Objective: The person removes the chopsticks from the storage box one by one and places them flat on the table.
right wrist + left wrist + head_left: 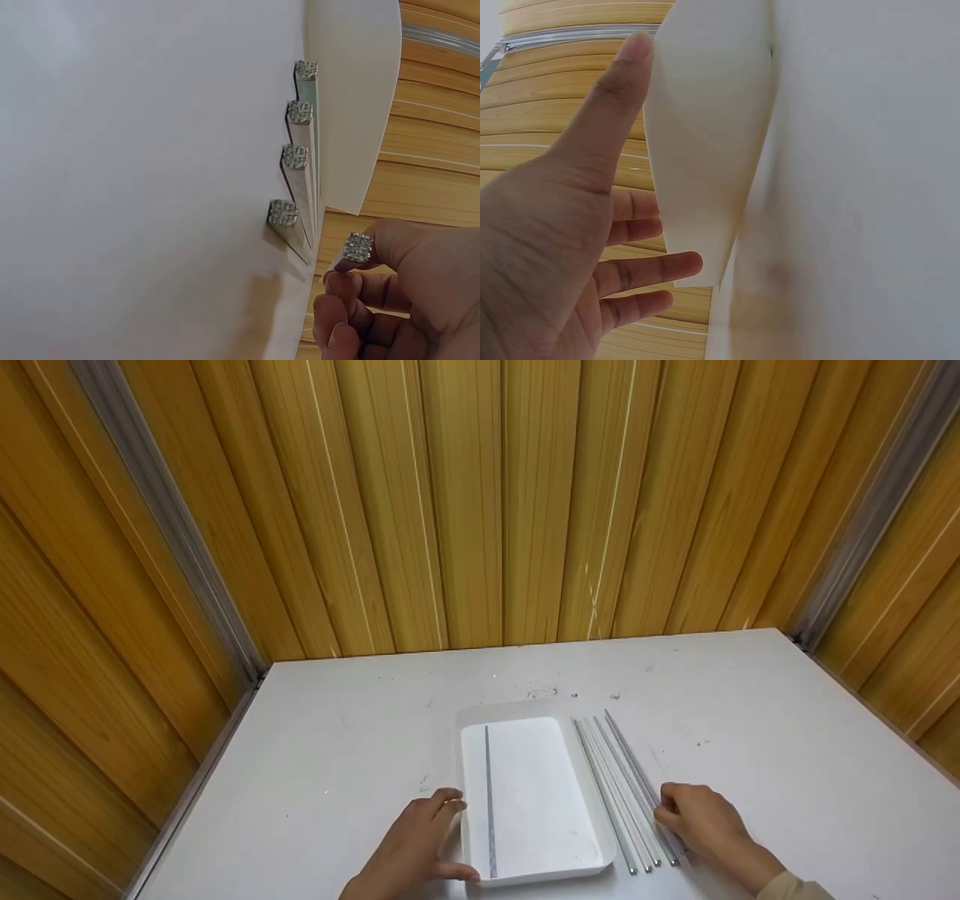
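Note:
A shallow white rectangular tray lies on the table, with one slim silver-grey chopstick lengthwise along its left side. My left hand is at the tray's near left corner, thumb at the near edge and fingertips along the left wall. In the left wrist view its fingers are spread and fairly straight against the wall. My right hand pinches another chopstick near its square, glittering end, between thumb and curled fingers. Several more chopsticks rest beside the tray's right wall, their glittering ends toward me.
The white table bears small dark marks near its middle and back. Wood-patterned panels rise behind it and at both sides, with grey metal posts at the corners.

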### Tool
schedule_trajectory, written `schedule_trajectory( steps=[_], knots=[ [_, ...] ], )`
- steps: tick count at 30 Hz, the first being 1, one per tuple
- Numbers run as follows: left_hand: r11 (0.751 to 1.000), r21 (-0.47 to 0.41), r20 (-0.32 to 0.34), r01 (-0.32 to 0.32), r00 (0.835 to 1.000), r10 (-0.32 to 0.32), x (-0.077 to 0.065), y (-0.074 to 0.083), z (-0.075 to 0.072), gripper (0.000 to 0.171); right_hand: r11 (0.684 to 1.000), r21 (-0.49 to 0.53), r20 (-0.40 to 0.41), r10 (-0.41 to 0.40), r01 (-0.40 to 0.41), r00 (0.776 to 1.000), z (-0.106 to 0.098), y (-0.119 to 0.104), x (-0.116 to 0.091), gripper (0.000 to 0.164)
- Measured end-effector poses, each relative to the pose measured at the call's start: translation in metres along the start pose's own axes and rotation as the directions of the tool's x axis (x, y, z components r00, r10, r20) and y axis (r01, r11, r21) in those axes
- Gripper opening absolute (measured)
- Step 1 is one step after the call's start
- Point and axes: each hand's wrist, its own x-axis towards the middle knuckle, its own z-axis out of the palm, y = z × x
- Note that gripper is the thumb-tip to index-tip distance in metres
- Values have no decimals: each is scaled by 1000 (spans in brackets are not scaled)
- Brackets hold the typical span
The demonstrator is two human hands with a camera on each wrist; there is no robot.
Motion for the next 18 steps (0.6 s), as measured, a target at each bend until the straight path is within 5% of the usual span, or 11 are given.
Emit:
schedule_trajectory(
  steps=[18],
  knots=[
    [999,-12,-45,-34,998,33,-1,-2,1,84,999,-3,20,45,-45,999,5,7,1,18]
  ],
)
